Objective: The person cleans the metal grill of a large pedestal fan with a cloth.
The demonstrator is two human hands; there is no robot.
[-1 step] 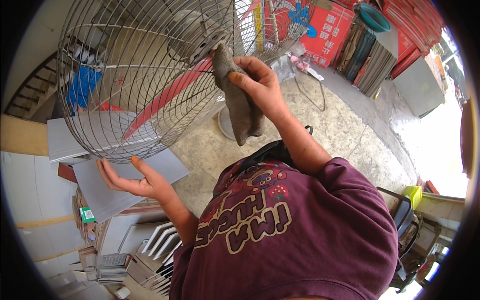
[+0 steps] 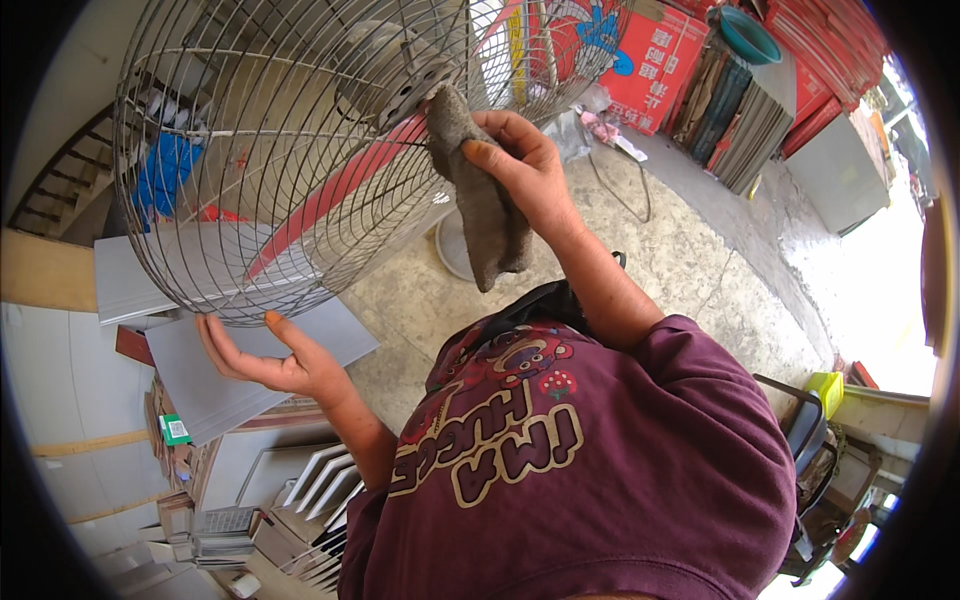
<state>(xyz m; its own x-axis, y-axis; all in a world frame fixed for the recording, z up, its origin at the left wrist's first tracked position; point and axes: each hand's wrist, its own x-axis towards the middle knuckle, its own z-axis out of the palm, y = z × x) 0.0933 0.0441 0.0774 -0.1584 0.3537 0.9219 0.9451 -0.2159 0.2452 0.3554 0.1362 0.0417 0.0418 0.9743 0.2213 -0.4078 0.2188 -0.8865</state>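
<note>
A: Far left first. Left hand (image 2: pixel 265 372)?
B: Under the lower rim of the fan cage (image 2: pixel 300 135), thumb and fingers spread, tips up at the wire. Whether they bear weight, can't tell.
A: Risk?
B: Slipping, I'd judge. Only tips at the rim, no full wrap; a hard push higher up could jolt the cage off them.
A: Moving right.
B: Red blade (image 2: pixel 340 195) inside the cage, then the centre plate (image 2: pixel 405 100). Right hand (image 2: pixel 520 165) pinching a grey cloth (image 2: pixel 485 215) between thumb and fingers; its top end touches the plate or sits just beside it, unclear which. The lower part hangs loose.
A: Trouble there?
B: Loose folds could snag on the wires; a weak pinch could drop the cloth.
A: Edges, room?
B: Left: grey board (image 2: pixel 230 380) below the left hand; a dropped wrist might strike its edge. Middle: pale round thing (image 2: pixel 455 250) partly behind the cloth. Right: concrete floor (image 2: pixel 700 260), most room for the right arm; bent wire (image 2: pixel 648 200) lies there as a trip hazard. Beyond: red carton (image 2: pixel 655 65), then upright panels (image 2: pixel 755 125).
</note>
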